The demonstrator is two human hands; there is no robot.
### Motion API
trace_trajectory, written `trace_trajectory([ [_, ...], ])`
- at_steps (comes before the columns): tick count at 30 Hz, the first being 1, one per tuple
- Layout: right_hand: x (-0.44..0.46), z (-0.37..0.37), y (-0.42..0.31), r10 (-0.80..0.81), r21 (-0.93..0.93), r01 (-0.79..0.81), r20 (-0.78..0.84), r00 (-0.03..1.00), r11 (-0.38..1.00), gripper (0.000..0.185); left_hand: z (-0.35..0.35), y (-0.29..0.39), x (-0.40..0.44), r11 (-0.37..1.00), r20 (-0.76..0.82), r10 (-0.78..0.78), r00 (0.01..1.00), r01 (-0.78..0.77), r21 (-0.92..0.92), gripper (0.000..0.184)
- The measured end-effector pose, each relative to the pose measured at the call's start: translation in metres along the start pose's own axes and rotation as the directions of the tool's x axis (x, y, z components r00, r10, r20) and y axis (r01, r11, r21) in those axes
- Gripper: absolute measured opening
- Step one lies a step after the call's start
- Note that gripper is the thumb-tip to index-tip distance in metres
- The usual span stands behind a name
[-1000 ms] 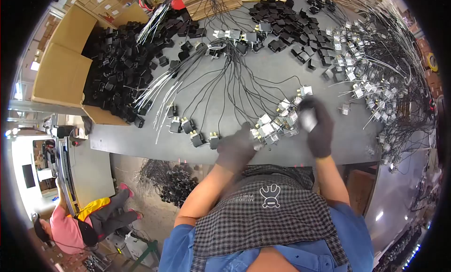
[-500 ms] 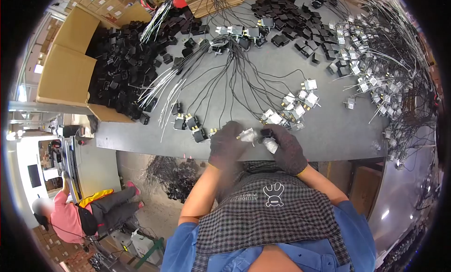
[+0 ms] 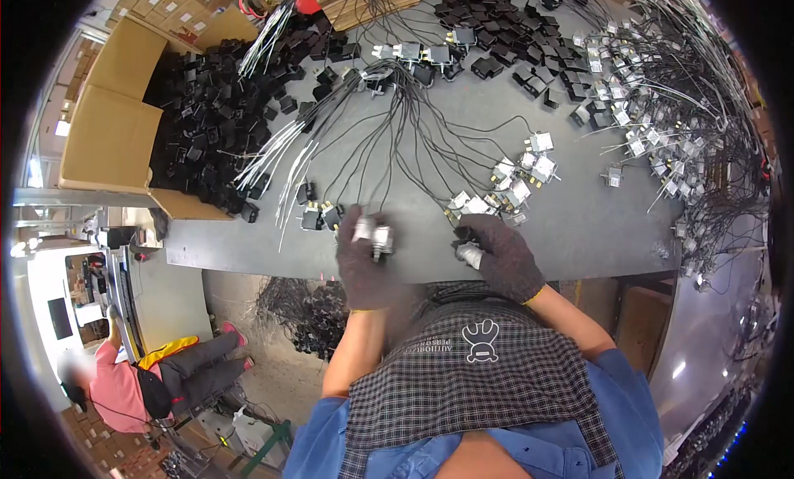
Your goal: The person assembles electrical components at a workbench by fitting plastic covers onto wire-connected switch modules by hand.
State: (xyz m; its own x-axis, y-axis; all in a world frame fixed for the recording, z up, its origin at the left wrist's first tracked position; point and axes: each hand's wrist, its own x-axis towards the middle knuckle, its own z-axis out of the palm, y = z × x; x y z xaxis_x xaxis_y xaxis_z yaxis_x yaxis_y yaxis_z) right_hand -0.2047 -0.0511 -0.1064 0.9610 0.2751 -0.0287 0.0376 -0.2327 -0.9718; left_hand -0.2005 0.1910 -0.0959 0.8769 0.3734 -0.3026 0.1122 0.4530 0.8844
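Observation:
My left hand (image 3: 364, 272), in a dark glove, is closed on a small silver metal connector (image 3: 381, 240), blurred by motion. It is beside the black-capped connectors (image 3: 312, 219) at the ends of thin black cables. My right hand (image 3: 509, 260), gloved too, is closed on a shiny silver cylindrical piece (image 3: 470, 255). A small black piece (image 3: 465, 236) shows at its fingertips; how it is held is partly hidden. Just beyond that hand lie several silver connectors (image 3: 506, 193) on black cables, which fan out from a bundle (image 3: 397, 78).
A cardboard box (image 3: 112, 140) with many black caps (image 3: 207, 123) stands at the left. More black caps (image 3: 513, 36) lie at the back. Silver connectors with tangled cables (image 3: 662, 148) cover the right side. A person in pink (image 3: 120, 396) is at the lower left.
My left hand has moved left with the silver connector, away from my right hand. My right hand stays near the same spot, still on the silver cylindrical piece.

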Motion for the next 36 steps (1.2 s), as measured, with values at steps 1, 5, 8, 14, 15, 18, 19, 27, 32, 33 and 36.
trace_trajectory([
  [1, -0.001, -0.002, -0.008, 0.013, -0.015, -0.013, 0.001, 1.0, 1.0, 0.046, 0.002, 0.007, -0.003, 0.992, -0.113, -0.017, 0.993, 0.003, -0.127, 0.045],
  [5, -0.004, 0.001, -0.032, -0.023, -0.183, 0.022, -0.004, 1.0, 0.983, 0.049, -0.014, 0.014, 0.014, 0.972, 0.146, -0.108, 0.983, 0.074, 0.224, 0.035],
  [8, 0.004, 0.009, -0.036, -0.048, -0.231, 0.045, -0.007, 0.999, 0.972, 0.045, -0.012, 0.02, 0.018, 0.942, 0.199, -0.155, 0.968, 0.084, 0.325, 0.037],
  [14, 0.047, 0.024, -0.066, 0.417, 0.338, -0.494, 0.276, 0.866, 0.801, 0.037, 0.0, 0.023, 0.007, 0.854, 0.32, -0.201, 0.926, 0.005, 0.521, 0.038],
  [15, 0.051, 0.025, -0.066, 0.415, 0.268, -0.51, 0.338, 0.844, 0.817, 0.038, 0.004, 0.026, 0.003, 0.793, 0.28, -0.122, 0.952, -0.076, 0.605, 0.039],
  [18, 0.061, 0.031, -0.063, 0.401, 0.253, -0.5, 0.356, 0.844, 0.828, 0.04, 0.008, 0.035, -0.01, 0.851, 0.121, -0.082, 0.989, 0.006, 0.525, 0.041],
  [19, 0.063, 0.033, -0.065, 0.425, 0.26, -0.538, 0.385, 0.819, 0.802, 0.041, 0.004, 0.036, -0.018, 0.936, 0.015, -0.154, 0.988, 0.141, 0.323, 0.043],
  [27, 0.07, 0.055, -0.049, 0.47, 0.302, -0.6, 0.406, 0.784, 0.741, 0.046, -0.026, 0.038, -0.041, 0.939, 0.05, -0.264, 0.963, 0.245, 0.241, 0.043],
  [32, 0.071, 0.05, -0.044, 0.495, 0.274, -0.63, 0.428, 0.756, 0.726, 0.045, -0.054, 0.025, -0.024, 0.738, 0.242, -0.123, 0.963, -0.075, 0.671, 0.049],
  [33, 0.071, 0.048, -0.047, 0.514, 0.324, -0.664, 0.44, 0.736, 0.674, 0.04, -0.057, 0.02, -0.02, 0.735, 0.266, -0.099, 0.959, -0.11, 0.67, 0.051],
  [36, 0.074, 0.041, -0.064, 0.547, 0.379, -0.712, 0.461, 0.699, 0.591, 0.037, -0.054, 0.019, -0.019, 0.789, 0.326, -0.062, 0.943, -0.153, 0.594, 0.055],
])
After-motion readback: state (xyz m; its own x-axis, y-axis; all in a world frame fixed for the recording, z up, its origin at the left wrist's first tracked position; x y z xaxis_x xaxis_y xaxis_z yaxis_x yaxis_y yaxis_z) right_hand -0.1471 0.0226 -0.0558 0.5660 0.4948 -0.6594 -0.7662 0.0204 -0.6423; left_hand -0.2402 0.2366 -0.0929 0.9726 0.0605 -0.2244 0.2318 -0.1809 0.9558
